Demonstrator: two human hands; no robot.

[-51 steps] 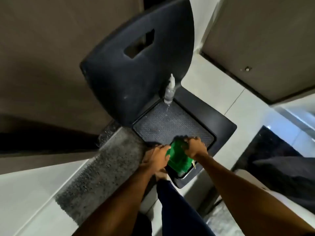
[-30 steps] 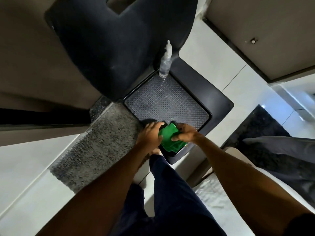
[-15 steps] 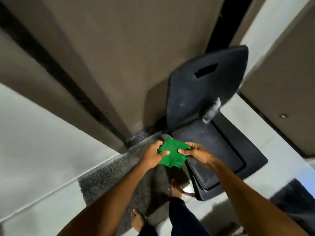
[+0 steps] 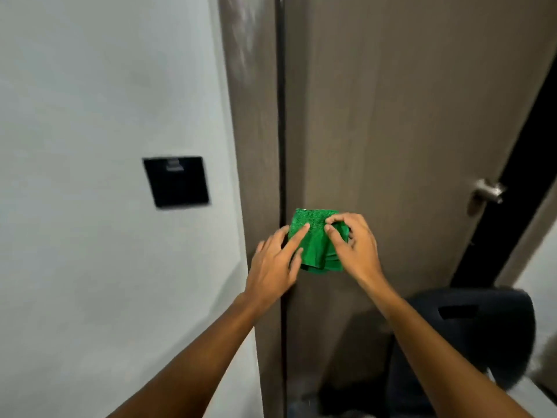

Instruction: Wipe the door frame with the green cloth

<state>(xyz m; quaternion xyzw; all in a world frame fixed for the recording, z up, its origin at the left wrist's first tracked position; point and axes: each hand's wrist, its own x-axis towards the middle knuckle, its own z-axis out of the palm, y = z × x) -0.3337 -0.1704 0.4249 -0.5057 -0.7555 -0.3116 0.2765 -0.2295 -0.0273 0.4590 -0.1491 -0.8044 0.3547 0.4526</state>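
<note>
The folded green cloth (image 4: 316,241) is held up at chest height in front of the brown door (image 4: 391,131). My right hand (image 4: 354,245) pinches its right edge between thumb and fingers. My left hand (image 4: 275,263) has its fingers spread, with the index finger and thumb on the cloth's left side. The brown door frame (image 4: 253,131) runs upright just left of the cloth, with a dark gap between it and the door. The cloth hangs just in front of that gap; whether it touches the wood I cannot tell.
A black switch plate (image 4: 176,181) sits on the white wall (image 4: 90,116) left of the frame. A metal door handle (image 4: 488,191) is at the door's right edge. A black chair back (image 4: 482,330) stands low at the right.
My view has swung up from the floor and chair to the door. Both hands have lifted the green cloth off the chair seat to chest height beside the frame.
</note>
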